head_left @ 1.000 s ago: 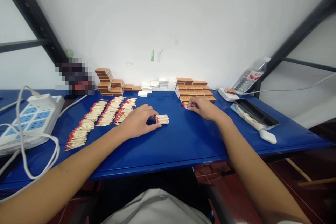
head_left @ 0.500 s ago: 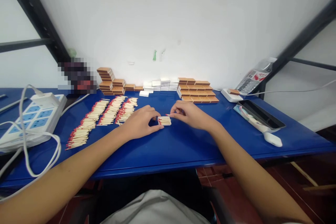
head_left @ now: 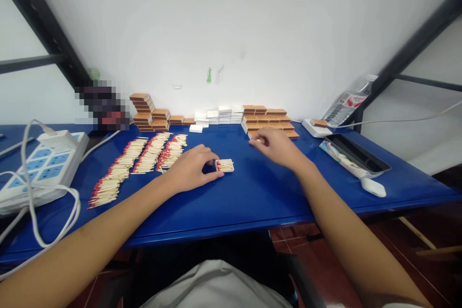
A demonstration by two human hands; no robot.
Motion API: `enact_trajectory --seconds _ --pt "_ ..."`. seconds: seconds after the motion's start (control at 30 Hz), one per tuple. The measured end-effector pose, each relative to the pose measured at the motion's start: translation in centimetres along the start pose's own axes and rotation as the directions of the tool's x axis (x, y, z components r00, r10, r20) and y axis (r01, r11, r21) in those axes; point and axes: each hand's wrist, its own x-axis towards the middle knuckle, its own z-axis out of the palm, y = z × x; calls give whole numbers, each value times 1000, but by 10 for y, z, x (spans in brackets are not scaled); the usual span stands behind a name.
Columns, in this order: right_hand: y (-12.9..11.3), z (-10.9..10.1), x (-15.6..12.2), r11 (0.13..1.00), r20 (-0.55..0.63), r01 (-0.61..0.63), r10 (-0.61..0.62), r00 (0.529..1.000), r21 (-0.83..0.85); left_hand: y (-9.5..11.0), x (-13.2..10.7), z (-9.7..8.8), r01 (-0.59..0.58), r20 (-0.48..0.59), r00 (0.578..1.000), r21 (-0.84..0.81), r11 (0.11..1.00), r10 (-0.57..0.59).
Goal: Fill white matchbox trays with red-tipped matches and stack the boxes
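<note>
In the middle of the blue table lies a small white matchbox tray (head_left: pixel 229 169) holding red-tipped matches (head_left: pixel 224 165). The thumb and fingers of my left hand (head_left: pixel 193 168) close around its left end. My right hand (head_left: pixel 276 147) is at the front left of stacked brown matchboxes (head_left: pixel 269 119), fingers curled together and partly covering the lowest row. What those fingers hold, if anything, is hidden. Beyond my left forearm, loose matches (head_left: pixel 117 173) lie in three long piles.
Along the wall stand more brown matchboxes (head_left: pixel 142 118) and stacked white trays (head_left: pixel 224 114). A power strip (head_left: pixel 54 166) with white cables is on the left. At right are a plastic bottle (head_left: pixel 350 101), a white box (head_left: pixel 315 129), an open case (head_left: pixel 355 154) and a white earbud case (head_left: pixel 373 186).
My right hand has moved from the tray's right side, away and to the right, to the brown matchboxes. My left hand stays on the tray.
</note>
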Motion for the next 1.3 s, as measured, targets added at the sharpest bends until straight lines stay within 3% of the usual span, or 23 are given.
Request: enact_trajectory --seconds 0.07,0.13,0.23,0.77,1.17,1.3 --pt "26 -8 1 990 -1 -84 85 996 -110 0 0 0 3 4 1000 -5 1000 -3" --pt "45 -13 1 989 69 -94 102 992 -118 -1 -1 -1 0 5 1000 -3 1000 0" --pt "55 -13 2 995 148 -66 77 986 -78 -2 -1 -1 -9 -3 1000 1 1000 9" --pt "46 -8 -1 992 222 -123 125 967 -24 -3 -1 -1 -9 1 1000 8 1000 9" --pt "43 -4 0 999 246 -51 53 968 -16 -1 0 -3 -11 13 1000 2 1000 11" --pt "42 -3 0 995 259 -104 104 960 -12 -1 0 -3 -10 8 1000 -2 1000 10"
